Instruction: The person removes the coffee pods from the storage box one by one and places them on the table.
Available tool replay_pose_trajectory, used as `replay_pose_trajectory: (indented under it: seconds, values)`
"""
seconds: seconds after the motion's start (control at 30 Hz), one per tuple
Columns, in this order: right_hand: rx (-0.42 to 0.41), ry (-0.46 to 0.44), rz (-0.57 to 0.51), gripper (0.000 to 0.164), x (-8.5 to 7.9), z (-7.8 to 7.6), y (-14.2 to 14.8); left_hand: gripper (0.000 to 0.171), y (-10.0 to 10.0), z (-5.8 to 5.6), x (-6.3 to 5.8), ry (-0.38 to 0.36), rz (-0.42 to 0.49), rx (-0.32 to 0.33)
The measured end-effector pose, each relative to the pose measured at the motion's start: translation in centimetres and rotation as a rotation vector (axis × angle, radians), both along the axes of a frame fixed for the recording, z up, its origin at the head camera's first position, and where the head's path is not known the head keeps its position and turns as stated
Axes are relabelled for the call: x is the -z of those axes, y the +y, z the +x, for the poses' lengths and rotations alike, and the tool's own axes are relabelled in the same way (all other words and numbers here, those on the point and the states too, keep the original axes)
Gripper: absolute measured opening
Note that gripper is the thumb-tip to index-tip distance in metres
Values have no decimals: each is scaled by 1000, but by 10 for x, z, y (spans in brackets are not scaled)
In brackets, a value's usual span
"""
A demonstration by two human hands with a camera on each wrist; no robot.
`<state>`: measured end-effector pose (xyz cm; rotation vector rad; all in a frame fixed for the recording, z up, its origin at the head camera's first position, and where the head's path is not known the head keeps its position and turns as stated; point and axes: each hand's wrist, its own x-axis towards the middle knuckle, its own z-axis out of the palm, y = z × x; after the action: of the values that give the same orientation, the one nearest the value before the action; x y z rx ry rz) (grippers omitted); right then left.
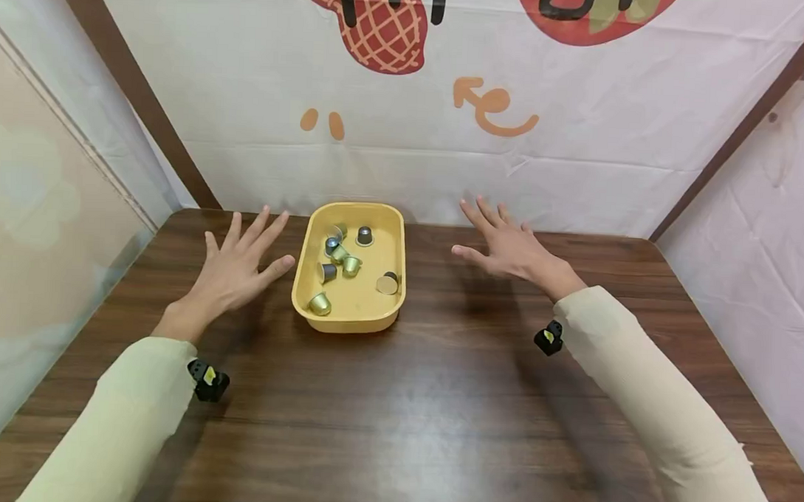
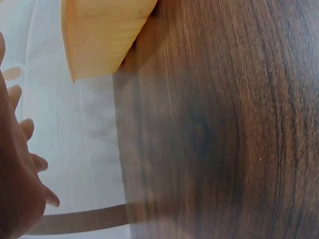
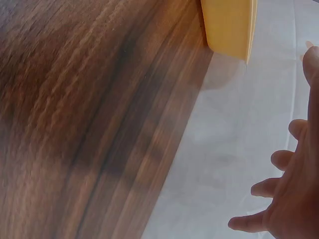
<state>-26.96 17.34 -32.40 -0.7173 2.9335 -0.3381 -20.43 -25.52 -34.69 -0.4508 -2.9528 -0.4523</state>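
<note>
A yellow rectangular tub [image 1: 348, 326] stands near the far edge of the table, left of the middle. Several coffee capsules lie in it, some green like this capsule [image 1: 320, 303], others dark like this capsule [image 1: 365, 236]. Just left of the tub, my left hand [image 1: 238, 266] hovers with its fingers spread, holding nothing. My right hand [image 1: 508, 247] is held above the table, farther off to the tub's right, its fingers also spread. Both wrist views show the tub's outer wall [image 2: 102, 37] beyond the hand, apart from the fingers.
The dark wood table [image 1: 423, 399] ends at a white printed cloth [image 1: 405, 170] hung behind it. More cloth hangs at the left and right sides. Small black devices, one on the left cuff [image 1: 207, 381] and one on the right [image 1: 549, 337], jut from my sleeves.
</note>
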Motion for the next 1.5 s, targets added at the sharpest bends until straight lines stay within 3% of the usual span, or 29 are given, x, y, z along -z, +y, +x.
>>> replay_pose_trajectory:
  seconds: [0.23, 0.67, 0.93, 1.13, 1.3, 1.5]
  values:
    - [-37, 11, -34, 86, 8, -2, -9, 72, 3, -5, -1, -20, 43, 33]
    - [-188, 127, -78, 87, 7, -6, -55, 68, 10, -11, 19, -64, 214, 112]
    - [-361, 233, -120, 80, 9, -11, -82, 56, 12, -19, 30, -56, 490, 244]
    - [-504, 264, -176, 75, 12, -16, -99, 57, 13, -22, 39, -69, 472, 281]
    - [-622, 201, -188, 68, 16, -17, -120, 60, 9, -18, 46, -127, 410, 287]
    - [-716, 166, -192, 56, 23, -18, -144, 60, 5, -15, 54, -185, 495, 234]
